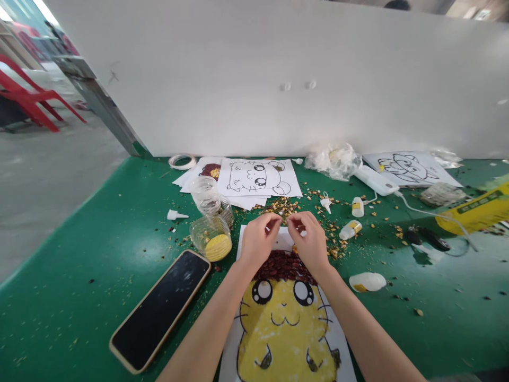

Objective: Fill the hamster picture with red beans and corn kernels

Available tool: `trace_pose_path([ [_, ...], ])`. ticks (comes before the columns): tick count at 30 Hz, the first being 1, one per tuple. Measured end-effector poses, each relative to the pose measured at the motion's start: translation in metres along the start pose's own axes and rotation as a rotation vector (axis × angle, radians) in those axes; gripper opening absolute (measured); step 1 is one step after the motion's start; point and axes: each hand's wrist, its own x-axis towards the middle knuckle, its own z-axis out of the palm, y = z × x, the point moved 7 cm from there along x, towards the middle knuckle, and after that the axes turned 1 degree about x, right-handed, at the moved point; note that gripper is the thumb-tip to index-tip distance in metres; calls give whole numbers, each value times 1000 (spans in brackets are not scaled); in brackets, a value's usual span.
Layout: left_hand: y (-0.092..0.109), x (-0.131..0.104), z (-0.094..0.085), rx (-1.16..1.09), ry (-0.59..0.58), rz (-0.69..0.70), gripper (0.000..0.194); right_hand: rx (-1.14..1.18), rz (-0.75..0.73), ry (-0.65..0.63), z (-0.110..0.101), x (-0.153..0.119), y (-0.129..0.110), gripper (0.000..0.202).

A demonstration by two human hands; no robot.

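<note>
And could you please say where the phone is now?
In the head view, the phone lies on the green table, left of the left forearm, nearer the wearer than the cup of yellow grains.

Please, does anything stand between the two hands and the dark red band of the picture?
Nothing visible stands between the left hand or right hand and the dark red band; the clear cup is off to the left.
</note>
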Motion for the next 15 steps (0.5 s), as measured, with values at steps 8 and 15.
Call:
trace_pose_path([
  [8, 1, -1, 3, -41, -31, -4, 17, 21, -30, -23, 1, -1, -1, 13],
  [15, 2, 0, 3, -90, -39, -22, 15, 13, 2, -9, 0, 0, 2, 12],
])
